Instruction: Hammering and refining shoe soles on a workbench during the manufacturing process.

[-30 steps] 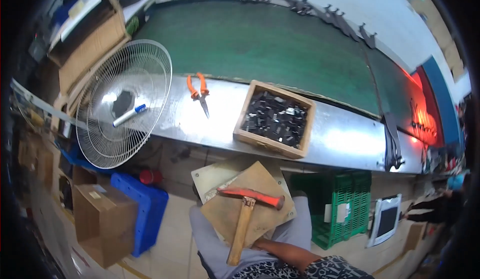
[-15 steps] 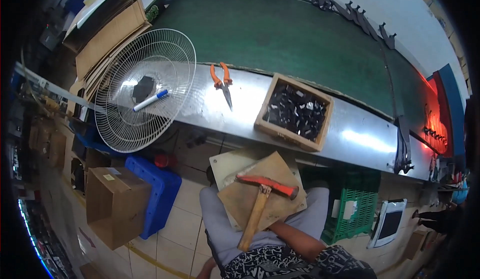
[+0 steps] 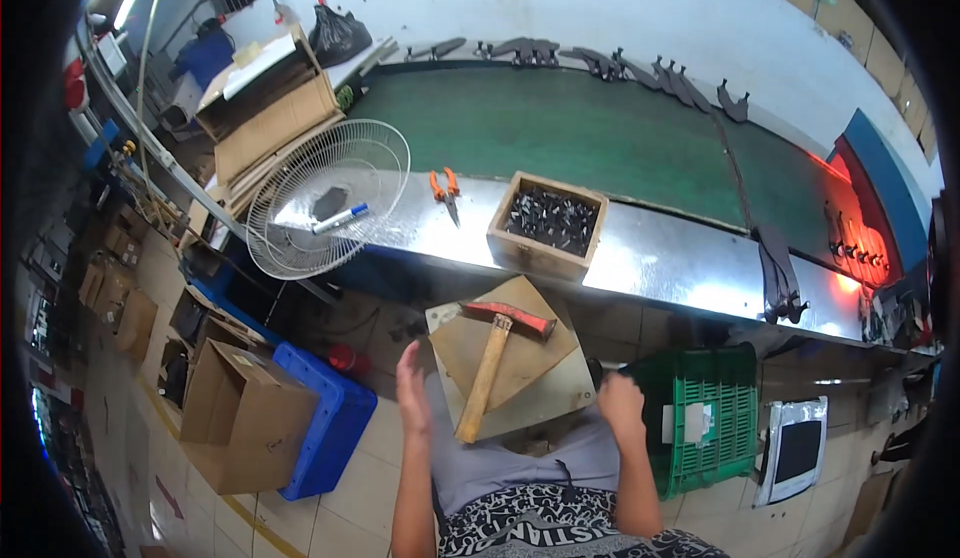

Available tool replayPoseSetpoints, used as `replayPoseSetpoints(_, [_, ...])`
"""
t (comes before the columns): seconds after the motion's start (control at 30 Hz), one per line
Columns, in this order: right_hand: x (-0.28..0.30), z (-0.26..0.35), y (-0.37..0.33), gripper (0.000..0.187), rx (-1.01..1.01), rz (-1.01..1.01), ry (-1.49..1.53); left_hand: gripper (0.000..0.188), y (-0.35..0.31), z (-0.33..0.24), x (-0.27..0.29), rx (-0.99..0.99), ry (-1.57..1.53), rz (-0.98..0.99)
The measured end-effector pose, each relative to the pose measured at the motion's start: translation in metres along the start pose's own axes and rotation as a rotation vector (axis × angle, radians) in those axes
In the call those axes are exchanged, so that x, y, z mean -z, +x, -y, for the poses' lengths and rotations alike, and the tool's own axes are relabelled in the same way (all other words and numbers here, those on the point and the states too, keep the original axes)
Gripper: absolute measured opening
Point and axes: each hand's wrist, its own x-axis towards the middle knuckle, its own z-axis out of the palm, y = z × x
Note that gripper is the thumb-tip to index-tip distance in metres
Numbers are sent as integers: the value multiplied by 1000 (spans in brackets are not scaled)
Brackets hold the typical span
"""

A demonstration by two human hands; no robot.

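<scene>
A hammer (image 3: pixel 487 376) with a red-orange head and wooden handle lies on a brown square pad (image 3: pixel 535 358). The pad rests, turned at an angle, on a pale plate (image 3: pixel 556 405) above my lap. My left hand (image 3: pixel 412 390) is raised at the plate's left side, open, its fingers stretched upward and touching nothing. By the plate's right corner is my right hand (image 3: pixel 621 399), its fingers curled closed; whatever may be inside is hidden. Past the pad, a wooden box (image 3: pixel 540 254) of small dark and shiny pieces stands on the metal bench edge, with orange-handled pliers (image 3: pixel 446 196) left of it.
A wire fan guard (image 3: pixel 390 163) with a blue-and-white marker (image 3: pixel 340 219) lies left of the pliers. Beyond the metal edge (image 3: pixel 640 276) runs a green belt (image 3: pixel 570 123), lined with dark curved parts. A blue bin (image 3: pixel 335 418) and green crate (image 3: pixel 712 418) flank me.
Both hands have come up to either side of the plate; the right was under the pad before, and the left was low at the edge. The view has shifted; the hammer still lies on the pad.
</scene>
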Motion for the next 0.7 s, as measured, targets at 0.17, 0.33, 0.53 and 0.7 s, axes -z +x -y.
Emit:
replayPoseSetpoints(0.17, [44, 86, 45, 39, 488, -217, 946, 54, 47, 33, -49, 151, -352, 167])
replayPoseSetpoints(0.33, [22, 93, 44, 41, 392, 214, 1194, 56, 52, 19, -59, 309, -427, 218])
replayPoseSetpoints(0.53, [19, 88, 15, 40, 374, 141, 1176, 48, 51, -10, -63, 360, -316, 262])
replayPoseSetpoints(0.7, [20, 85, -1, 40, 301, 86, 1114, 45, 55, 6, -63, 336, -389, 228])
